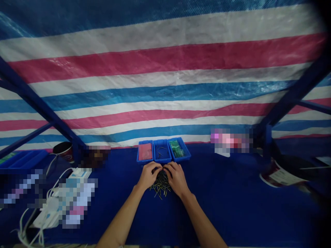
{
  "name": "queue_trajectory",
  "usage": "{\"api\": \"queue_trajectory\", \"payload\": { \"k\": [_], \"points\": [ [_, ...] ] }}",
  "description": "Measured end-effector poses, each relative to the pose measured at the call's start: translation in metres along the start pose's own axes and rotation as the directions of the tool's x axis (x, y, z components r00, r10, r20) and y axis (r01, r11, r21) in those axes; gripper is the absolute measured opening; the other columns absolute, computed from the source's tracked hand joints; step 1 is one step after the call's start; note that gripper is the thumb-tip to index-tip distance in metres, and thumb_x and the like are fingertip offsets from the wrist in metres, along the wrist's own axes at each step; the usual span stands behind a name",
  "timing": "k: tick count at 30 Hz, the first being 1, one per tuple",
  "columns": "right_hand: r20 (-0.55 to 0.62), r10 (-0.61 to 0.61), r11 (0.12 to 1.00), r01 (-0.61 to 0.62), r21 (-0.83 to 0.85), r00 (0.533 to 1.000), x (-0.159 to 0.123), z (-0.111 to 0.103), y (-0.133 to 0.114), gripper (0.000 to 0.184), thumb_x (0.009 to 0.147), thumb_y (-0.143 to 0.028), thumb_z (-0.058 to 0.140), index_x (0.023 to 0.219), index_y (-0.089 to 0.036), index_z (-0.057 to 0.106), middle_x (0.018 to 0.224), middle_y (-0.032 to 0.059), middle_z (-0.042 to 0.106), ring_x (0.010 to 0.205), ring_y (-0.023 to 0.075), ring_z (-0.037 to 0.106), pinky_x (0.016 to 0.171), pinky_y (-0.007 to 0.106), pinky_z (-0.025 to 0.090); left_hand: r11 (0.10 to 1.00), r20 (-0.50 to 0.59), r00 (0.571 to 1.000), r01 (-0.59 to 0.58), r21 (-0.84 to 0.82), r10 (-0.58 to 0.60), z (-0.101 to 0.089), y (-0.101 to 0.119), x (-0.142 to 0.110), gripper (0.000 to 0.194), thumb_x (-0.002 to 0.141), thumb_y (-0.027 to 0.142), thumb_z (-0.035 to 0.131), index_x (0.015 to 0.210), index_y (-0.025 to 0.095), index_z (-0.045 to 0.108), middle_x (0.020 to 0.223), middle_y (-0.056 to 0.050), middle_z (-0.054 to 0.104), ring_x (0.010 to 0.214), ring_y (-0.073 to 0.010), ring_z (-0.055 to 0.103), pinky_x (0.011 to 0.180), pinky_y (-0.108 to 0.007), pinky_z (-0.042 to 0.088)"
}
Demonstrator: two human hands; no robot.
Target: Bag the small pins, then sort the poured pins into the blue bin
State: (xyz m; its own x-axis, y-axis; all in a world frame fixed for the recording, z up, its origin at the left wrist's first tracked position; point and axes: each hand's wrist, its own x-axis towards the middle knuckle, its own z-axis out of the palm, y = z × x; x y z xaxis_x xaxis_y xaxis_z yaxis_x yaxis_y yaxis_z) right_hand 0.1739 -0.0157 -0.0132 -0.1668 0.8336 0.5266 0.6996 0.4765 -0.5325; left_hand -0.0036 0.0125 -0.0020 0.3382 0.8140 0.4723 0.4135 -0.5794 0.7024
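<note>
"Blue, white and pink stripes cover the big plastic sheet [165, 62]. What lies in front of it?"

"A dark blue surface [227, 213], with a slanting blue bar [38, 98] on the person's left and another [287, 96] on the right."

"Anything sizeable near those?"

"A dark tub [281, 175] with a pale label, near the right bar, and a smaller-looking tub [63, 150] beside the left one."

"And in the middle?"

"Three small blue trays stand in a row near the sheet: the left tray [144, 161] has a pink packet [145, 151], the middle tray [162, 159] a few loose thin pieces [162, 148], the right tray [182, 159] green packets [177, 148]."

"How about the hands?"

"Just this side of the trays, the left hand [148, 176] and right hand [177, 177] are curled inward, fingertips close together. Whether either grips a piece, one cannot tell; it's too small."

"Where are the thin metal pieces?"

"In a loose pile [161, 187] on the surface, between and below the hands, some sticking out toward the person."
</note>
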Motion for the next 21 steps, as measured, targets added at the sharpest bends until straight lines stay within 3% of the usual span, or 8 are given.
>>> {"api": "queue_trajectory", "payload": {
  "k": [21],
  "points": [
    [0.007, -0.003, 1.000, 0.002, 0.009, 1.000, -0.0002, -0.0021, -0.0037, 0.022, 0.104, -0.023, 0.047, 0.111, -0.024, 0.068, 0.095, 0.0055, 0.067, 0.088, 0.0217, 0.058, 0.079, 0.036, 0.037, 0.997, 0.006, 1.000, 0.025, 0.072, -0.025, 0.0018, -0.0076, 0.0000, 0.015, 0.093, 0.028, 0.062, 0.087, 0.019, 0.072, 0.077, -0.003, 0.067, 0.071, -0.0155, 0.060, 0.071, -0.027, 0.047]
  ]
}}
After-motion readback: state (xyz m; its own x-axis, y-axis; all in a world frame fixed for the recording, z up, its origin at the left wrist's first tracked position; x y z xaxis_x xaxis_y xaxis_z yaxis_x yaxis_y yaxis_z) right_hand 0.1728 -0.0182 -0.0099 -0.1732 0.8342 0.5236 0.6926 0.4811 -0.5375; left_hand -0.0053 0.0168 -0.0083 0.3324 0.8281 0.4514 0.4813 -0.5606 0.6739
